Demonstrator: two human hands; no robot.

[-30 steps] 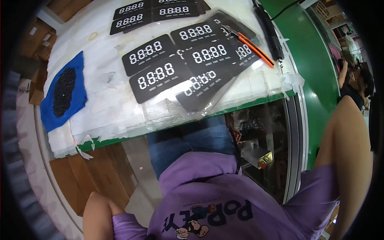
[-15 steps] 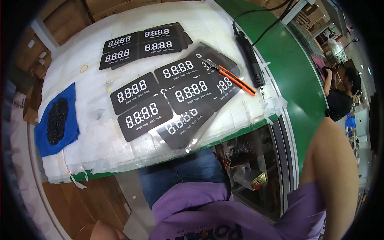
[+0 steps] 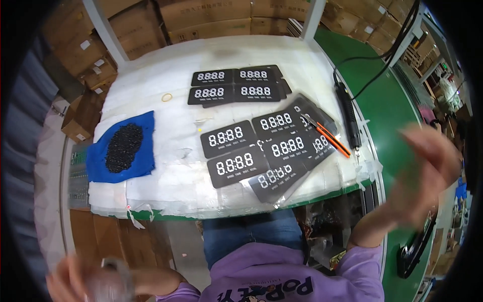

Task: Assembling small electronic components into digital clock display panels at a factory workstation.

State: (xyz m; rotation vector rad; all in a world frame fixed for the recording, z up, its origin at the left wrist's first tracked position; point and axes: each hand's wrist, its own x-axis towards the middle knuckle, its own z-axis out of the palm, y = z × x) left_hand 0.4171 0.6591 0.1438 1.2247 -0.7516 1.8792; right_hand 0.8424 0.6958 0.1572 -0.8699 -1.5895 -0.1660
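Tabletop [image 3: 171,163], near front edge: display panels [image 3: 233,169] laid out, untouched; left hand [image 3: 73,279] clasps clear item [image 3: 109,282]; right hand [image 3: 427,171] blurred, grip uncertain

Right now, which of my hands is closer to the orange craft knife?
Right: your right hand is to the right of the orange craft knife, apart from it; your left hand is much farther, to its lower left.

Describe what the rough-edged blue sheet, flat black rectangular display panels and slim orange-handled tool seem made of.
Blue sheet: probably matte fabric; wavy, uneven edges. Black panels: likely thin plastic; smooth, slight sheen. Orange-handled tool: handle bright, plastic-looking; grey tip, possibly metal.
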